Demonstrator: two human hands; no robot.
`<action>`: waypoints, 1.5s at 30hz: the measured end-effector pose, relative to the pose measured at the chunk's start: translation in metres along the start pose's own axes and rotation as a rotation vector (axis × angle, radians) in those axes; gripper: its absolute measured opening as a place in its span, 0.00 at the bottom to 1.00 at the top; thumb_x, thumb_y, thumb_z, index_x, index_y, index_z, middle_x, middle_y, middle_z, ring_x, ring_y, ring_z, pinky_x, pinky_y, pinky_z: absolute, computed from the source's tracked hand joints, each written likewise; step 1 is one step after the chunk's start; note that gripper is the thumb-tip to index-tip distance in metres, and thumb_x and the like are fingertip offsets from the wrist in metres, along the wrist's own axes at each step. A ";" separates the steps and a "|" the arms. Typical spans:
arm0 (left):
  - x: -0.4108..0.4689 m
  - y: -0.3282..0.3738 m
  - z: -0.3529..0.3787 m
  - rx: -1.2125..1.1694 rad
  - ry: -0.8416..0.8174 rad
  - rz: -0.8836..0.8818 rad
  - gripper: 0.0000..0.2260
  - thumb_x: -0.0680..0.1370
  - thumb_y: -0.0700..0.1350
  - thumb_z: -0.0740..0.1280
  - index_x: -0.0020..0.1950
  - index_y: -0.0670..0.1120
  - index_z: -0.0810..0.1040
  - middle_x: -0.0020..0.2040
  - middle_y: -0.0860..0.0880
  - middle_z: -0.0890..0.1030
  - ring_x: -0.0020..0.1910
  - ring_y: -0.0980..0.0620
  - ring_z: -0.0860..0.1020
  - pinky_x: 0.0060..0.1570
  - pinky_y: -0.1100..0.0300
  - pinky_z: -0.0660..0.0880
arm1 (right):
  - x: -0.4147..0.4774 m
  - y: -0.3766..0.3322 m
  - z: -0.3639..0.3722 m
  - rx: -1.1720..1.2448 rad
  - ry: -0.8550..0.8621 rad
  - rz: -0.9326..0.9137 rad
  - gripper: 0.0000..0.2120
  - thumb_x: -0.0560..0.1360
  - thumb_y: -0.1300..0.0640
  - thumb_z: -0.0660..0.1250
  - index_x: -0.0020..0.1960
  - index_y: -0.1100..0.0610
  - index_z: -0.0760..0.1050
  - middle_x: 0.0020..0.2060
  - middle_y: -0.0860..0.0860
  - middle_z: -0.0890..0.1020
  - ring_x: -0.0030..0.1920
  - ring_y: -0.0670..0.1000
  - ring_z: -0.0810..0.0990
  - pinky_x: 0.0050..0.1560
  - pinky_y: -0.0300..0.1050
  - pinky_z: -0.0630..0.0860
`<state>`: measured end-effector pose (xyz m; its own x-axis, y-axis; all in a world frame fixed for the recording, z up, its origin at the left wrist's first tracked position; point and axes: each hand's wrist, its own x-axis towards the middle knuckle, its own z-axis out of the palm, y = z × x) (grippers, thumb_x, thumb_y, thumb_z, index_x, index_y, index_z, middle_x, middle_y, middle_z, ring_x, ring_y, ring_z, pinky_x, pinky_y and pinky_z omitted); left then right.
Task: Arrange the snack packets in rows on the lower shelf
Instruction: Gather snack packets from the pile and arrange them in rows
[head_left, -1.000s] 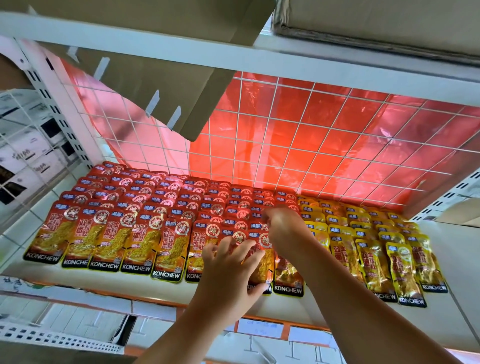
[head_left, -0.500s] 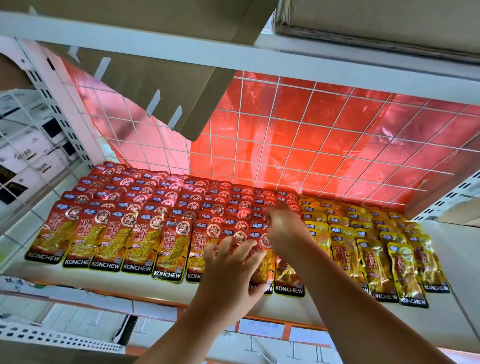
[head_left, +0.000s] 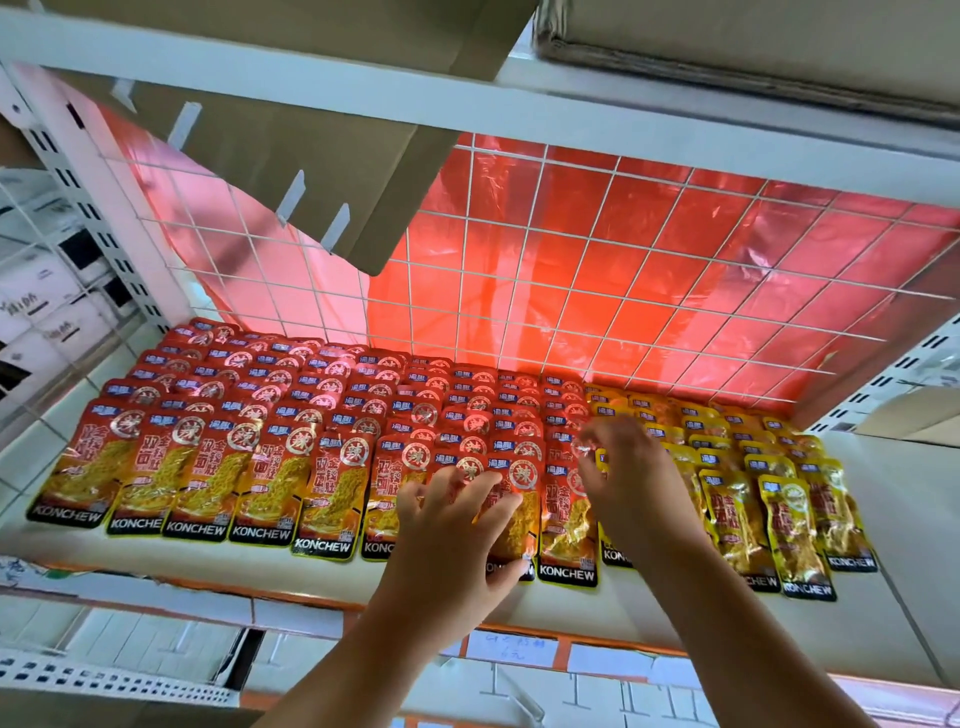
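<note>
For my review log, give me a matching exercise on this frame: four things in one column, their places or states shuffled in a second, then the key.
1. red packets
2. yellow packets
3. left hand
4. wire grid

A. right part of the shelf
B. upright at the back of the shelf
C. left and middle of the shelf
D. fingers spread on a front-row red packet

Pairs: 1-C, 2-A, 3-D, 4-B
</note>
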<state>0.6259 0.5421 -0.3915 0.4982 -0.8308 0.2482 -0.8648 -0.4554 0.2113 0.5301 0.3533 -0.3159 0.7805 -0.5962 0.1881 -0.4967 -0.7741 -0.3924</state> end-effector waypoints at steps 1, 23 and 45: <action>0.000 0.000 -0.001 -0.008 0.003 0.000 0.27 0.73 0.69 0.65 0.68 0.59 0.76 0.69 0.56 0.75 0.66 0.45 0.72 0.64 0.39 0.64 | -0.015 0.006 0.003 -0.039 -0.020 -0.041 0.14 0.75 0.58 0.73 0.60 0.54 0.79 0.54 0.51 0.81 0.50 0.51 0.80 0.48 0.40 0.72; 0.001 0.002 -0.003 0.017 -0.026 0.020 0.27 0.73 0.69 0.65 0.69 0.59 0.77 0.70 0.54 0.76 0.67 0.42 0.73 0.63 0.38 0.67 | -0.070 0.036 0.053 -0.126 -0.069 -0.119 0.30 0.63 0.51 0.80 0.63 0.48 0.76 0.63 0.48 0.76 0.54 0.57 0.79 0.51 0.55 0.81; -0.001 -0.001 -0.001 -0.004 0.089 0.086 0.25 0.77 0.66 0.65 0.70 0.56 0.77 0.70 0.52 0.76 0.67 0.42 0.73 0.63 0.39 0.66 | -0.094 0.023 0.059 -0.033 0.179 -0.144 0.20 0.74 0.46 0.66 0.65 0.48 0.73 0.61 0.49 0.75 0.59 0.57 0.74 0.57 0.56 0.76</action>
<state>0.6262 0.5435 -0.3906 0.4263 -0.8350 0.3480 -0.9043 -0.3828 0.1891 0.4677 0.4035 -0.3953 0.7660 -0.5053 0.3974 -0.3997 -0.8585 -0.3212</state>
